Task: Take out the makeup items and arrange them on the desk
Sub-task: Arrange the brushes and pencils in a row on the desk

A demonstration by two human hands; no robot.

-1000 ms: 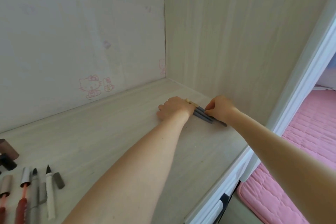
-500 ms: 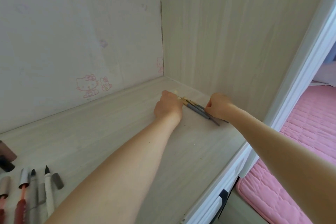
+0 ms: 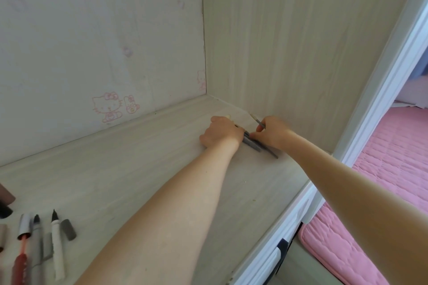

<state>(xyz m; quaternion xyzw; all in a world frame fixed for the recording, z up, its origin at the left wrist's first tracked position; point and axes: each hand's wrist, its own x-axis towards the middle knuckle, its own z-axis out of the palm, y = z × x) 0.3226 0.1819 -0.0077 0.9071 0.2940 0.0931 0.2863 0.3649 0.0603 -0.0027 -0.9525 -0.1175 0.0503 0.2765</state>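
Observation:
A few thin grey makeup brushes [image 3: 253, 144] lie side by side on the pale wooden desk [image 3: 120, 169], near its far right corner. My left hand [image 3: 221, 132] lies over their upper ends, fingers curled down on them. My right hand [image 3: 272, 132] pinches one slim brush [image 3: 259, 122], whose pale tip points at the corner. At the lower left lie several makeup items: a white eyeliner pen [image 3: 56, 243] with its grey cap [image 3: 68, 229] beside it, a grey pen [image 3: 37, 250] and a red lip gloss [image 3: 20, 254].
The desk sits in an alcove: a wall with cartoon cat drawings [image 3: 108, 106] behind, a wooden side panel [image 3: 289, 53] on the right. Past the white desk edge [image 3: 284, 222] lies a pink quilted bed [image 3: 382, 180]. A dark brown tube [image 3: 5, 194] shows at the left edge.
Both hands have shifted the brushes slightly toward the corner. My right hand has drawn one slim brush away from the group, its tip now pointing at the side panel.

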